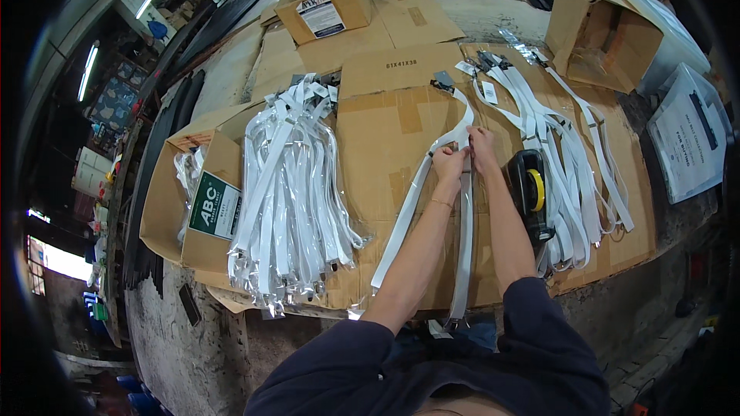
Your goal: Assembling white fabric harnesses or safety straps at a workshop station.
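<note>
White strap (462,208): one, folded, running near to far under both hands.
Left hand (449,163): pinching strap's fold.
Right hand (483,150): pinching it just beside.
Tape dispenser (529,189): one, right.
Strap piles: two, left (289,185) and far right (563,154).
Boxes: three.

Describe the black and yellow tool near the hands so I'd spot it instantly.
Start at the flattened cardboard sheet covering the table. Just right of the right hand lies the tape dispenser, against a spread of white straps. It alone is black, with a yellow wheel.
</note>
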`<control>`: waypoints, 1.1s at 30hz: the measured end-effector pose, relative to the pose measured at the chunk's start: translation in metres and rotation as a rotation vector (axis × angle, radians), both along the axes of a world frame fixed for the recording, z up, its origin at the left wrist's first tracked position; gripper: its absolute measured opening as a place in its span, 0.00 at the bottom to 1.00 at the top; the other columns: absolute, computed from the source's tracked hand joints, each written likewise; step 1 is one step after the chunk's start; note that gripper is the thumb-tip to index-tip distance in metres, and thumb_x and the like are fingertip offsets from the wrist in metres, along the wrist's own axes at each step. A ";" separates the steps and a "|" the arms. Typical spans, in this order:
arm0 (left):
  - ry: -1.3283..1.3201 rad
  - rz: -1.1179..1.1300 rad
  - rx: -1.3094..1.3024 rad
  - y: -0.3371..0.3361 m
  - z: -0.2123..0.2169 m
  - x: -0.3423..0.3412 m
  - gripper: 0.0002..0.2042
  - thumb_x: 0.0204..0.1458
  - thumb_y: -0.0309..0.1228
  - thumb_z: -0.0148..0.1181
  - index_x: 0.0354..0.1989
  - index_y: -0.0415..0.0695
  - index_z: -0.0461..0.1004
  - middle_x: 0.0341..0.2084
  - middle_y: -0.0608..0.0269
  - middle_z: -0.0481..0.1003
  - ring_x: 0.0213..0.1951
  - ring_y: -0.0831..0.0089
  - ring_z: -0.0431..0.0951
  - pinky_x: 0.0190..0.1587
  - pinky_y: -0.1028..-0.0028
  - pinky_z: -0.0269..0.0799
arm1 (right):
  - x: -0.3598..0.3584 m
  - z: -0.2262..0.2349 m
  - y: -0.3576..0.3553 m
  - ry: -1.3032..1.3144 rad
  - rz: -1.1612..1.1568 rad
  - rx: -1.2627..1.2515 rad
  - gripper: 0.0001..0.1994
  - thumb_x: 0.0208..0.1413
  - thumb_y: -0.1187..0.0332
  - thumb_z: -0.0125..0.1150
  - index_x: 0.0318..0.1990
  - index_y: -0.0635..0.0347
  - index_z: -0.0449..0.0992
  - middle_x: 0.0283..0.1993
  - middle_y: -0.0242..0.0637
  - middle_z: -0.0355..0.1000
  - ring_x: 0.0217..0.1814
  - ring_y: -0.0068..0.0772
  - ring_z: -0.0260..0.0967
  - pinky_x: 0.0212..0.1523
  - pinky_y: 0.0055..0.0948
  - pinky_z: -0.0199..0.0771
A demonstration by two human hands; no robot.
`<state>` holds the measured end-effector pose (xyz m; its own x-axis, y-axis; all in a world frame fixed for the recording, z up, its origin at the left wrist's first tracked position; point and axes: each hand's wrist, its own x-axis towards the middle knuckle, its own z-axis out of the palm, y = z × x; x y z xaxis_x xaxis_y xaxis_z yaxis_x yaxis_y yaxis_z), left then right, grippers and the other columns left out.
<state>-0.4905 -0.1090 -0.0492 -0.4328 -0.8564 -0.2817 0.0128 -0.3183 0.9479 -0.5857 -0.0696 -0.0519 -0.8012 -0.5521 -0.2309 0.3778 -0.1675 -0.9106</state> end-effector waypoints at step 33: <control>-0.428 -0.780 -0.602 -0.109 0.049 0.062 0.16 0.49 0.32 0.64 0.42 0.33 0.76 0.31 0.57 0.79 0.33 0.73 0.78 0.36 0.73 0.73 | 0.014 0.011 0.006 0.192 0.209 -0.183 0.16 0.54 0.78 0.60 0.50 0.70 0.71 0.45 0.39 0.75 0.45 0.27 0.72 0.46 0.25 0.72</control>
<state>-0.4289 -0.2183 -0.0006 -0.8853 -0.4352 -0.1638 -0.3625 0.4255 0.8292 -0.5714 -0.0632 -0.0413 -0.6859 -0.7270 0.0313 0.2461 -0.2722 -0.9302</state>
